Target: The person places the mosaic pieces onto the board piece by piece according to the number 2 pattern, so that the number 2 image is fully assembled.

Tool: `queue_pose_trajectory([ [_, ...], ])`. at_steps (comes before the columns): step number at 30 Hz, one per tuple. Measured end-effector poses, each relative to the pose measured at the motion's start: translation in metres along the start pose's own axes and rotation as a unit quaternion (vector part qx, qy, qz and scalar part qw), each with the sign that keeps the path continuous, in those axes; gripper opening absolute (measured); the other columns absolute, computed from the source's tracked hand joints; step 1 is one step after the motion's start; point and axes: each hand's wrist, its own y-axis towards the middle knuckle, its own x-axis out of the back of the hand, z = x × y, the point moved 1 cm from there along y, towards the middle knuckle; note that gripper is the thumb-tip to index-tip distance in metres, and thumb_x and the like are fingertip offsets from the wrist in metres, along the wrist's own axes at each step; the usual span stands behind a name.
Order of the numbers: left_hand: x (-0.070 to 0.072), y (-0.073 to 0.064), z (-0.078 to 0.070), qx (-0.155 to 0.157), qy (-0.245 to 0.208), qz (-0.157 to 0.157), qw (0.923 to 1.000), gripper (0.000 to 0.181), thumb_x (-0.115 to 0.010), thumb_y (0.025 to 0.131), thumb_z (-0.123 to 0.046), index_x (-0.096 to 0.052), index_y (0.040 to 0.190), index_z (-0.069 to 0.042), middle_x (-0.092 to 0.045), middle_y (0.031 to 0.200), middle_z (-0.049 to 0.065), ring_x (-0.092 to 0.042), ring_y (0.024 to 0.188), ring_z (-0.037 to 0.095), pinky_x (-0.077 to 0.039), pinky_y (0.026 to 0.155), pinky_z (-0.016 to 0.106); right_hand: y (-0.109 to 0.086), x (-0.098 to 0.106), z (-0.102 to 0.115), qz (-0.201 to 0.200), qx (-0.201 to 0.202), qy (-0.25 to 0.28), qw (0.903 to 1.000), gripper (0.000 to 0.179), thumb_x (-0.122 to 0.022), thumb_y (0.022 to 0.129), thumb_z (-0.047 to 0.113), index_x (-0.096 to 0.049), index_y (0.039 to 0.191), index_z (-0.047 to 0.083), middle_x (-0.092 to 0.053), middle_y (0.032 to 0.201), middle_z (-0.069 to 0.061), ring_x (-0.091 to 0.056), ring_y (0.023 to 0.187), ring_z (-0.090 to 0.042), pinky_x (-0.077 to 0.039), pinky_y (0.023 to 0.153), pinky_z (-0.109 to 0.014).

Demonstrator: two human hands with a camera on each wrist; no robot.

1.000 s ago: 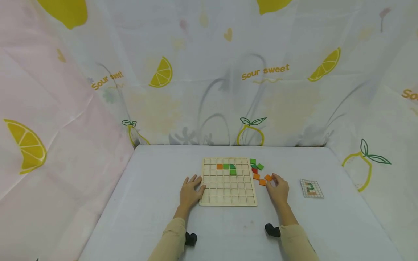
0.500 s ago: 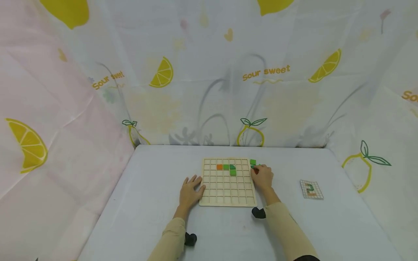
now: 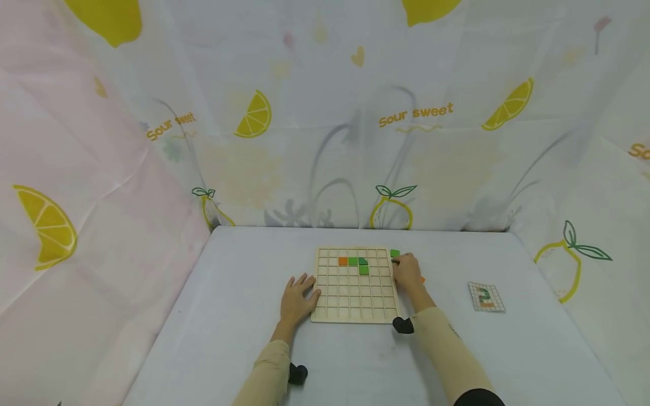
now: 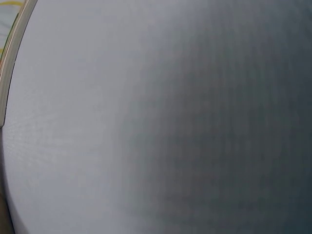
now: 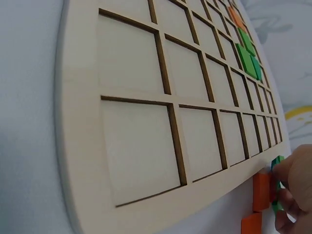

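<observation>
A square wooden grid board [image 3: 350, 296] lies on the table. In it sit an orange tile [image 3: 343, 261], a bright green tile [image 3: 352, 261], a dark green tile with a rounded corner [image 3: 363, 261] and another green tile [image 3: 364, 270] below. My left hand [image 3: 296, 301] rests at the board's left edge, fingers spread and thumb on the rim. Beside the upper right edge my right hand [image 3: 408, 272] has curled fingers pinching a dark green piece [image 5: 275, 163]. Orange tiles [image 5: 261, 191] and a red piece lie by those fingers, partly hidden.
A green tile [image 3: 394, 253] lies just beyond the right hand. Farther right is a small card [image 3: 486, 297] printed with a grid and a coloured "2" shape. A lemon-print curtain [image 3: 315, 169] stands behind the white table [image 3: 228, 270].
My right hand has left the orange tiles and moved up and left to the dark green piece, which it now pinches. The left hand has stayed at the board's edge.
</observation>
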Motion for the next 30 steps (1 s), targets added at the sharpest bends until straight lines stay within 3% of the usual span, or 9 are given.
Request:
queue_pose_trajectory([
  [7, -0.002, 0.0, 0.0, -0.009, 0.004, -0.003, 0.9999, 0.035, -0.07, 0.079, -0.02, -0.069, 0.108, 0.0, -0.068, 0.108, 0.015, -0.061, 0.109, 0.034, -0.036, 0.106, 0.052, 0.003, 0.003, -0.004, 0.008, -0.017, 0.024, 0.9995, 0.031, -0.057, 0.085, 0.002, -0.061, 0.113, -0.012, -0.054, 0.11, -0.033, -0.053, 0.104, -0.046, -0.05, 0.087, -0.053],
  [15, -0.001, 0.0, 0.001, -0.008, 0.007, -0.004, 0.9999, 0.036, -0.069, 0.078, -0.021, -0.069, 0.107, 0.0, -0.069, 0.108, 0.014, -0.061, 0.109, 0.034, -0.036, 0.106, 0.051, 0.009, 0.002, -0.009, 0.007, 0.028, 0.016, 0.9994, 0.025, -0.057, 0.082, -0.005, -0.064, 0.106, -0.011, -0.059, 0.111, -0.03, -0.054, 0.107, -0.046, -0.046, 0.095, -0.053],
  [22, 0.0, 0.0, 0.001, -0.008, 0.005, -0.005, 1.0, 0.036, -0.07, 0.078, -0.02, -0.069, 0.107, 0.0, -0.069, 0.108, 0.014, -0.061, 0.109, 0.034, -0.036, 0.106, 0.052, 0.013, 0.005, -0.014, 0.047, 0.025, 0.001, 0.9986, 0.045, -0.049, 0.068, -0.015, -0.064, 0.11, -0.009, -0.058, 0.114, -0.028, -0.053, 0.106, -0.045, -0.047, 0.093, -0.051],
  [25, 0.0, 0.0, 0.001, -0.005, 0.005, -0.002, 1.0, 0.036, -0.071, 0.078, -0.02, -0.069, 0.108, 0.0, -0.069, 0.108, 0.014, -0.061, 0.11, 0.034, -0.036, 0.107, 0.051, 0.013, 0.005, -0.014, 0.058, 0.027, 0.006, 0.998, 0.046, -0.047, 0.068, -0.017, -0.065, 0.11, -0.009, -0.058, 0.113, -0.027, -0.053, 0.106, -0.045, -0.048, 0.093, -0.051],
  [30, -0.001, 0.0, 0.001, -0.016, 0.013, -0.009, 0.9997, 0.035, -0.07, 0.077, -0.02, -0.069, 0.107, -0.001, -0.069, 0.107, 0.014, -0.062, 0.107, 0.034, -0.038, 0.104, 0.053, 0.007, 0.006, -0.016, 0.017, 0.031, 0.041, 0.9985, 0.035, -0.049, 0.071, -0.017, -0.068, 0.099, -0.009, -0.061, 0.107, -0.027, -0.055, 0.105, -0.045, -0.047, 0.093, -0.051],
])
